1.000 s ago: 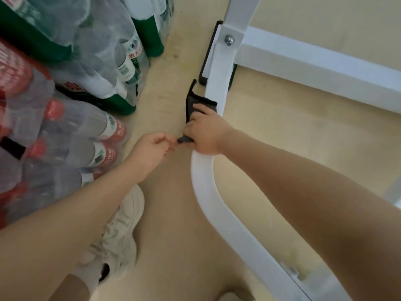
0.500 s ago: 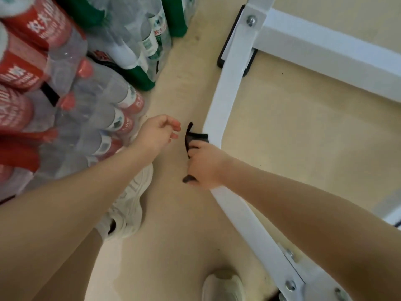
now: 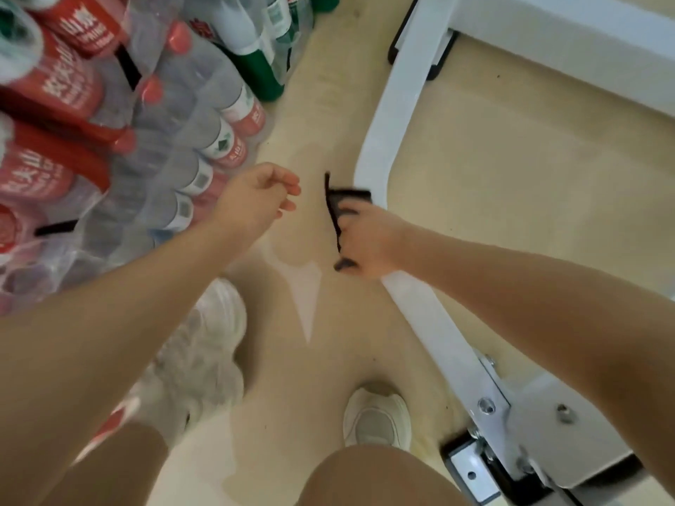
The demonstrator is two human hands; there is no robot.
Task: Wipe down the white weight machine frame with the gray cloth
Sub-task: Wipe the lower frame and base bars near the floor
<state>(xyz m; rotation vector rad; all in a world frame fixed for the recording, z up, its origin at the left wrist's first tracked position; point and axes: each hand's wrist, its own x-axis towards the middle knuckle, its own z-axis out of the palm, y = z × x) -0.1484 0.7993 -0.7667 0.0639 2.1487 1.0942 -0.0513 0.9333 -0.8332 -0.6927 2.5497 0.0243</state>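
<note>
1. Meanwhile, a person's right hand (image 3: 369,239) is gripping a dark gray folded cloth (image 3: 345,202) and pressing it against the white painted metal tube of the weight machine frame (image 3: 380,140), just at the tube's bend.
2. The left hand (image 3: 255,195) is hanging free beside it, fingers loosely curled, holding nothing and touching nothing.
3. Doing this stroke well probably means wrapping the cloth round the tube, keeping steady pressure and following the curve, so the far side is getting wiped too.
4. Beyond the right hand, the frame is running on to a black rubber foot (image 3: 436,63) and a white crossbar (image 3: 566,34); below the right forearm it is ending at a bolted steel bracket (image 3: 487,403), whose edges could be snagging the cloth.
5. Shrink-wrapped plastic water bottles (image 3: 146,133) are crowding the floor left of the free hand, while bare beige flooring (image 3: 511,169) right of the tube is leaving open room.
</note>
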